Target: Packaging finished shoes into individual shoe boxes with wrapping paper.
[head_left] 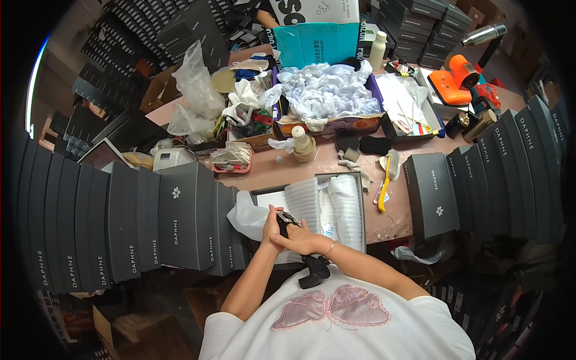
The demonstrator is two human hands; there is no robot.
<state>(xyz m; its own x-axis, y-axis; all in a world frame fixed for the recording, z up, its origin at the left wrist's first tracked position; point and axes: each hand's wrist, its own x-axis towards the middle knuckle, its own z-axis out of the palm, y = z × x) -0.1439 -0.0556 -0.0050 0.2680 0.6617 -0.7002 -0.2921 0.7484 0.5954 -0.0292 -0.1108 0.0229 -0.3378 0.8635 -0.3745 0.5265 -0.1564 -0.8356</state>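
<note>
Both my hands meet over the near edge of an open grey box lined with white padded wrapping. My left hand and my right hand are closed together around a black shoe with a shiny buckle. Its black heel hangs down toward my chest. White tissue paper spills over the box's left side.
Rows of closed dark grey boxes stand left and right. A single dark box lies right of the open one. Further back are a box of crumpled white paper, a tape roll, a yellow tool and an orange tool.
</note>
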